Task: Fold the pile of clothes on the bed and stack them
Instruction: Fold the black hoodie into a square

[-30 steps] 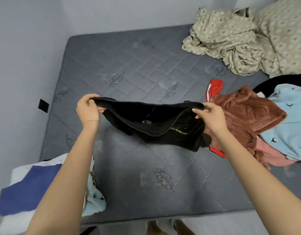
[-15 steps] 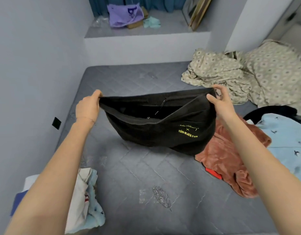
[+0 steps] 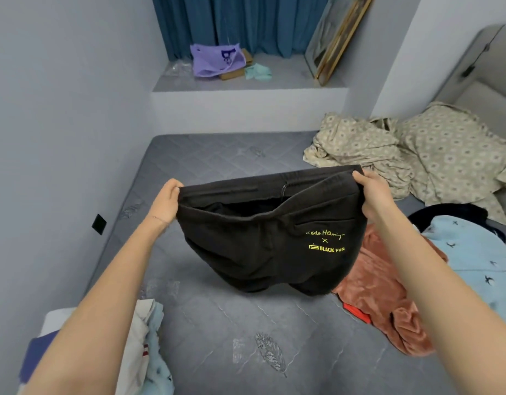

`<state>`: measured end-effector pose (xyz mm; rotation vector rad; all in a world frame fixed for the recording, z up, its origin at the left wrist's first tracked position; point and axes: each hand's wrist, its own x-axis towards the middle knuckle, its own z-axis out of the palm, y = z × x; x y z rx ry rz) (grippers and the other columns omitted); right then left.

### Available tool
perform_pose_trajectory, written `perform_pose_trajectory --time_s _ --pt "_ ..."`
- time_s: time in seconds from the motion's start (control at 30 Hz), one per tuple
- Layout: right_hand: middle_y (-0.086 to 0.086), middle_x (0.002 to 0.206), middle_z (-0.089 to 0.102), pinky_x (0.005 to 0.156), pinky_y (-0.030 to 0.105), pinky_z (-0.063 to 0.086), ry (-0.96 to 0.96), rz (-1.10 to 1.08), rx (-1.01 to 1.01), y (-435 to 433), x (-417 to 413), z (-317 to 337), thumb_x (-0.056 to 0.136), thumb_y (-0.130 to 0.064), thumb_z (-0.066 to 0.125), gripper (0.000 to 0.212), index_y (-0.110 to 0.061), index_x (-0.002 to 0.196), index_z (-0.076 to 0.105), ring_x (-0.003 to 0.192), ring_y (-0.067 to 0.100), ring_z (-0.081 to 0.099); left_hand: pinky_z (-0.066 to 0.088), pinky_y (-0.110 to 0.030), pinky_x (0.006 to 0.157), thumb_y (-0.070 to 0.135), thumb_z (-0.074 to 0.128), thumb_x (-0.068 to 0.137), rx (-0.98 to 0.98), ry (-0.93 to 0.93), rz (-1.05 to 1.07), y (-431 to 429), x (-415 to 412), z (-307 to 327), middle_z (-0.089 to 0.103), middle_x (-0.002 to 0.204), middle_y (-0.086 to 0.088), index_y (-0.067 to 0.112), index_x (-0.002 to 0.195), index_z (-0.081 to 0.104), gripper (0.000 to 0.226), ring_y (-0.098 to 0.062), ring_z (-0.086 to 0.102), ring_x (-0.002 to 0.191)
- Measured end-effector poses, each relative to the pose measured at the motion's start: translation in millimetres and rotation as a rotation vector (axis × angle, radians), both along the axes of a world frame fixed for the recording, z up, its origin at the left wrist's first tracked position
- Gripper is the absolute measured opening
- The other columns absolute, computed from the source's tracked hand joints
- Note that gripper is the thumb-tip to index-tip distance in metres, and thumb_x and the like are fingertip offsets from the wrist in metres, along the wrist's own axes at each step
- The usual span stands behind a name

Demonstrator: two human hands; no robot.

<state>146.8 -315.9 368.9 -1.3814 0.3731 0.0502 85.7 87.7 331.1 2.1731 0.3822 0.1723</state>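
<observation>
Black shorts (image 3: 263,246) hang between left hand (image 3: 166,201) and right hand (image 3: 372,192).

Cool, even indoor light fills the scene, casting only a faint shadow beneath the black fabric garment (image 3: 270,243) onto the grey quilted mattress (image 3: 217,323). Wide-angle distortion bends the edges; detail slightly soft.

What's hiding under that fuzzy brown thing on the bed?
A bit of red cloth pokes out from under the fuzzy brown garment, on the grey mattress. The rest of it is covered, so what it is cannot be told.
</observation>
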Motion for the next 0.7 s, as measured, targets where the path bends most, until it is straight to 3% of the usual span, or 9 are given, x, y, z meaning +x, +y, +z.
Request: perform_pose_trajectory --time_s 0.1,0.17,0.27,0.37,0.43,0.5,0.6,0.7 --pt "-0.001 0.081 0.065 0.063 0.024 0.048 0.096 -0.064 0.040 -6 2 -6 0.097 -0.010 0.052 0.016 -0.015 0.083 0.057 0.074 0.013 0.061 0.033 -0.027 0.065 0.024 0.028 0.104 -0.041 -0.022 -0.120 -12 -8 11 0.040 0.086 0.004 0.018 0.095 0.039 0.016 -0.010 0.035 0.070" --pt "0.002 0.094 0.066 0.064 0.029 0.048 0.187 -0.099 0.074 -10 3 -13 0.096 -0.011 0.053 0.009 -0.011 0.096 0.062 0.079 0.018 0.061 0.033 -0.025 0.065 0.037 0.028 0.103 -0.174 0.003 -0.175 -20 -12 19 0.039 0.093 0.006 0.023 0.102 0.038 0.017 -0.008 0.036 0.074" --pt "0.005 0.101 0.065 0.059 0.033 0.048 0.296 -0.156 0.068 -17 -2 -22 0.095 -0.008 0.052 0.024 -0.010 0.117 0.060 0.077 0.019 0.061 0.042 -0.028 0.073 0.054 0.053 0.085 -0.429 0.164 -0.347 -15 -20 24 0.049 0.100 0.001 0.039 0.110 0.043 0.031 -0.011 0.049 0.082" --pt "0.007 0.108 0.063 0.059 0.033 0.046 0.367 -0.164 0.048 -22 -8 -31 0.096 -0.008 0.050 0.021 -0.011 0.114 0.060 0.075 0.019 0.059 0.047 -0.027 0.089 0.030 0.079 0.064 -0.444 0.335 -0.513 -1 -24 17 0.053 0.117 0.001 0.039 0.121 0.044 0.067 -0.013 0.058 0.101" --pt "0.007 0.112 0.062 0.058 0.034 0.046 0.407 -0.160 0.038 -22 -11 -38 0.096 -0.009 0.051 0.014 -0.012 0.107 0.060 0.074 0.020 0.058 0.047 -0.027 0.094 0.014 0.081 0.069 -0.361 0.356 -0.484 -2 -24 7 0.053 0.120 0.002 0.032 0.120 0.046 0.065 -0.011 0.057 0.106" --pt "0.008 0.113 0.062 0.059 0.034 0.045 0.443 -0.150 0.046 -21 -15 -41 0.096 -0.010 0.050 0.014 -0.013 0.107 0.059 0.076 0.020 0.058 0.047 -0.033 0.099 0.009 0.076 0.079 -0.332 0.305 -0.366 -6 -23 -3 0.060 0.115 -0.001 0.022 0.119 0.052 0.049 -0.014 0.060 0.104" --pt "0.006 0.108 0.064 0.062 0.033 0.046 0.476 -0.079 0.058 -23 -18 -44 0.097 -0.010 0.048 0.014 -0.012 0.097 0.062 0.076 0.020 0.060 0.051 -0.030 0.087 0.016 0.075 0.081 -0.363 0.248 -0.276 -4 -21 -11 0.070 0.107 -0.005 0.012 0.113 0.063 0.035 -0.021 0.065 0.105" --pt "0.004 0.081 0.072 0.062 0.033 0.051 0.446 0.054 0.120 -32 -20 -37 0.100 -0.015 0.044 0.020 -0.012 0.090 0.061 0.065 0.020 0.068 0.052 -0.025 0.079 0.037 0.086 0.061 -0.547 0.249 -0.299 4 -25 -5 0.071 0.107 -0.007 0.009 0.110 0.065 0.060 -0.020 0.067 0.099"
